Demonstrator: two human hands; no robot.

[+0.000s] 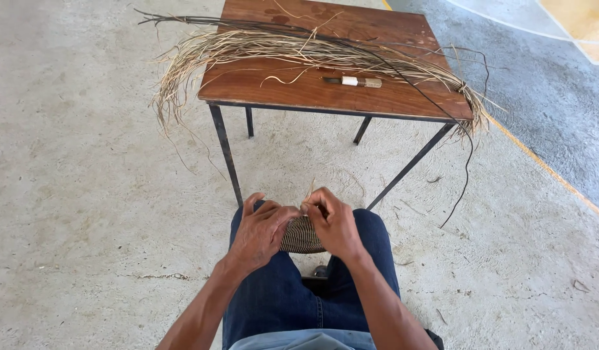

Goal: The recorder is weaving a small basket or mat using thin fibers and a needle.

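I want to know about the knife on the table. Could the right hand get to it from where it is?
Probably yes. The knife lies uncovered on the wooden table, beside the fibres, with nothing between. But the right hand is pinching a strand at the woven piece.

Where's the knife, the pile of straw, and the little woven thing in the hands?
Knife (352,81): head view, on its pale wrapped handle.
Straw (260,46): head view, mid-bundle on the table.
Woven piece (300,236): head view, on its striped side between the hands.
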